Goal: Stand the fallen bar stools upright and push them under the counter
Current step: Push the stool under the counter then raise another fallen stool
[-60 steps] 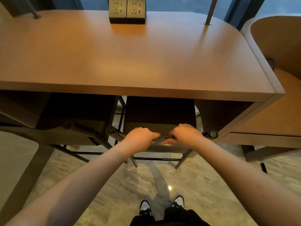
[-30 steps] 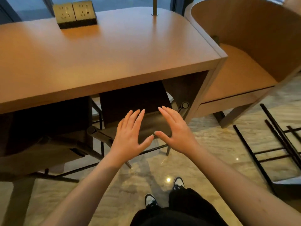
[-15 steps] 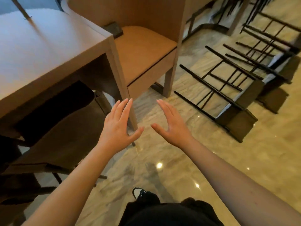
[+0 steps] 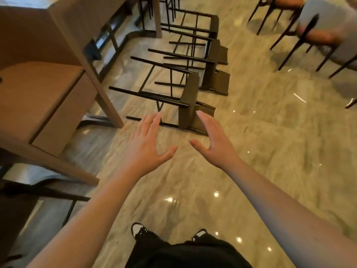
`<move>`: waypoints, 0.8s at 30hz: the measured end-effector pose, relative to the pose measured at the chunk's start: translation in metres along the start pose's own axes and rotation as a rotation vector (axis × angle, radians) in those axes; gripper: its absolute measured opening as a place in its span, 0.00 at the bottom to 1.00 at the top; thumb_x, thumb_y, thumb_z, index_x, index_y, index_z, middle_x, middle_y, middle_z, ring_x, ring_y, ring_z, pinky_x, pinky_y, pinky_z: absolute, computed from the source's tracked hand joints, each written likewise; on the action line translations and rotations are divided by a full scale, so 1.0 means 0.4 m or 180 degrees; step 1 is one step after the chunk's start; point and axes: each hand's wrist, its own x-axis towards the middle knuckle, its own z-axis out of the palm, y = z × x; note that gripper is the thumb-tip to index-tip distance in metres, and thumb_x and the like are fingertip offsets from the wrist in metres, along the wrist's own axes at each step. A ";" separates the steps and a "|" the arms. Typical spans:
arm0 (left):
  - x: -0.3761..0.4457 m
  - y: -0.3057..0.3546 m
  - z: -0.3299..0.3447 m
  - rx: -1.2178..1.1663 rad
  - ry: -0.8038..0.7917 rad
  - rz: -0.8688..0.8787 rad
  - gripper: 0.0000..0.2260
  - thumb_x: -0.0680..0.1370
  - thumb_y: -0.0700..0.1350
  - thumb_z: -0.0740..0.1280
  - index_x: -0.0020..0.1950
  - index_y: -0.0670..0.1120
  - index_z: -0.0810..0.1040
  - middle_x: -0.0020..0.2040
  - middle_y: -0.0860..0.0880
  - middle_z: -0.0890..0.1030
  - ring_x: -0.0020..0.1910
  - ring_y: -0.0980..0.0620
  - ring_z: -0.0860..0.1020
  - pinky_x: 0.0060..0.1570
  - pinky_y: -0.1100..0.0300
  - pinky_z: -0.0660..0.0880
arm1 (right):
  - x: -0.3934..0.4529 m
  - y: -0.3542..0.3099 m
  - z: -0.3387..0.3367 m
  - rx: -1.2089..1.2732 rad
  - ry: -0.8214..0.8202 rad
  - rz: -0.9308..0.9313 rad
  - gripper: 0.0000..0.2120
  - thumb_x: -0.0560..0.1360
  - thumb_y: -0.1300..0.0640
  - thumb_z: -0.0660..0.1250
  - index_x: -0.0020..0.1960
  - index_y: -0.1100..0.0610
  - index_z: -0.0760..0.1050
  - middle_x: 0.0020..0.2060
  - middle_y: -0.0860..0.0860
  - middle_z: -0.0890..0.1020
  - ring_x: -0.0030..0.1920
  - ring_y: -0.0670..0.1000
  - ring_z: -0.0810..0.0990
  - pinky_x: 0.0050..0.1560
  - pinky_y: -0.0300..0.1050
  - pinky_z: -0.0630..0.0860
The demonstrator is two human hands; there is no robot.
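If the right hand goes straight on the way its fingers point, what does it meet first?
Probably the seat of the nearest fallen stool; the right hand is open and points at it, though depth is unclear.

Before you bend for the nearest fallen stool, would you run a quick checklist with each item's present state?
1. Left hand free, fingers straight: ok.
2. Right hand free, fingers straight: ok.
3. Nearest stool upright: not ok, it lies on its side on the floor.
4. Hands touching that stool: not ok, both hover short of it.
5. Other fallen stools behind it tangled with its legs: cannot tell.
6. Space under the counter: cannot tell.
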 end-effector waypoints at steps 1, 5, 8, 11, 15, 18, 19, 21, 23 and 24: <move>0.024 0.045 0.021 -0.0016 -0.0030 0.0098 0.44 0.70 0.73 0.58 0.79 0.58 0.44 0.79 0.54 0.51 0.78 0.52 0.49 0.73 0.48 0.54 | -0.015 0.032 -0.037 -0.0012 0.0085 0.0077 0.38 0.76 0.32 0.59 0.78 0.51 0.56 0.75 0.48 0.62 0.75 0.45 0.58 0.73 0.42 0.57; 0.114 0.184 0.081 -0.0093 -0.0235 0.0456 0.45 0.69 0.74 0.57 0.79 0.57 0.44 0.80 0.53 0.52 0.78 0.52 0.50 0.75 0.45 0.57 | -0.064 0.139 -0.148 -0.0041 0.0343 0.0363 0.38 0.76 0.31 0.57 0.78 0.51 0.55 0.76 0.48 0.62 0.75 0.46 0.58 0.74 0.47 0.59; 0.190 0.251 0.121 -0.0071 -0.0306 0.0669 0.45 0.70 0.73 0.58 0.80 0.56 0.45 0.80 0.53 0.52 0.78 0.52 0.50 0.74 0.44 0.58 | -0.079 0.204 -0.204 -0.0082 0.0509 0.0567 0.38 0.76 0.31 0.57 0.78 0.51 0.55 0.76 0.48 0.62 0.75 0.46 0.58 0.73 0.47 0.59; 0.281 0.310 0.172 -0.0097 -0.0344 0.0839 0.44 0.72 0.71 0.62 0.80 0.55 0.45 0.79 0.54 0.53 0.78 0.52 0.51 0.74 0.45 0.57 | -0.075 0.263 -0.254 -0.0081 0.0655 0.0699 0.38 0.76 0.32 0.57 0.78 0.50 0.54 0.75 0.45 0.60 0.74 0.38 0.55 0.71 0.34 0.52; 0.432 0.370 0.244 -0.0228 -0.0370 0.1012 0.44 0.70 0.73 0.60 0.79 0.57 0.46 0.79 0.53 0.54 0.77 0.51 0.54 0.72 0.46 0.60 | -0.032 0.357 -0.316 -0.0065 0.0785 0.0885 0.37 0.76 0.33 0.59 0.78 0.50 0.53 0.76 0.47 0.60 0.75 0.42 0.56 0.72 0.39 0.56; 0.563 0.414 0.300 -0.0277 -0.0462 0.1162 0.45 0.70 0.74 0.60 0.79 0.56 0.47 0.78 0.53 0.55 0.77 0.51 0.55 0.72 0.46 0.59 | 0.020 0.441 -0.367 -0.0091 0.0847 0.1071 0.37 0.76 0.34 0.60 0.78 0.49 0.53 0.76 0.47 0.60 0.75 0.45 0.57 0.73 0.48 0.59; 0.604 0.430 0.316 -0.0298 -0.0498 0.1189 0.45 0.70 0.74 0.60 0.79 0.56 0.47 0.78 0.53 0.55 0.77 0.51 0.55 0.71 0.46 0.59 | 0.038 0.468 -0.382 -0.0092 0.0869 0.1137 0.37 0.76 0.34 0.60 0.78 0.48 0.52 0.76 0.46 0.59 0.76 0.45 0.56 0.73 0.50 0.60; 0.681 0.457 0.341 -0.0341 -0.0583 0.1249 0.46 0.69 0.74 0.61 0.79 0.56 0.47 0.78 0.53 0.55 0.77 0.51 0.54 0.72 0.44 0.59 | 0.071 0.513 -0.410 -0.0102 0.0915 0.1272 0.36 0.76 0.34 0.61 0.78 0.46 0.52 0.76 0.46 0.59 0.76 0.45 0.56 0.73 0.52 0.61; 0.758 0.486 0.362 -0.0384 -0.0657 0.1332 0.46 0.69 0.73 0.62 0.79 0.56 0.47 0.78 0.52 0.55 0.77 0.51 0.55 0.72 0.42 0.60 | 0.105 0.552 -0.436 -0.0069 0.0962 0.1373 0.36 0.76 0.35 0.62 0.78 0.47 0.52 0.76 0.46 0.59 0.75 0.45 0.56 0.73 0.52 0.62; 0.793 0.504 0.368 -0.0403 -0.0672 0.1377 0.46 0.69 0.73 0.62 0.80 0.55 0.48 0.78 0.52 0.56 0.77 0.51 0.55 0.72 0.42 0.61 | 0.122 0.569 -0.450 -0.0049 0.0989 0.1390 0.36 0.76 0.36 0.63 0.78 0.47 0.52 0.76 0.46 0.60 0.75 0.44 0.56 0.73 0.52 0.62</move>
